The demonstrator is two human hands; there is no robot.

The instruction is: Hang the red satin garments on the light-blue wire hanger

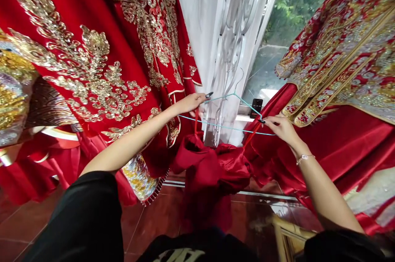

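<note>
A thin light-blue wire clothes hanger (234,107) spans the space in front of me, its hook pointing up against the white curtain. My left hand (191,103) grips its left end between the fingers, and my right hand (279,127) pinches its right end. A bunched dark-red satin garment (210,175) hangs below the hanger, with thin red straps rising towards the bar near both hands. Whether the straps sit on the hanger is hard to tell. A bracelet circles my right wrist.
Red gold-embroidered gowns hang on the left (92,68) and right (339,60). Behind the hanger are a white curtain (200,15), a black phone (256,107) on the window ledge, and a window (277,19). Below lie reddish floor tiles (160,216) and a bamboo chair (286,237).
</note>
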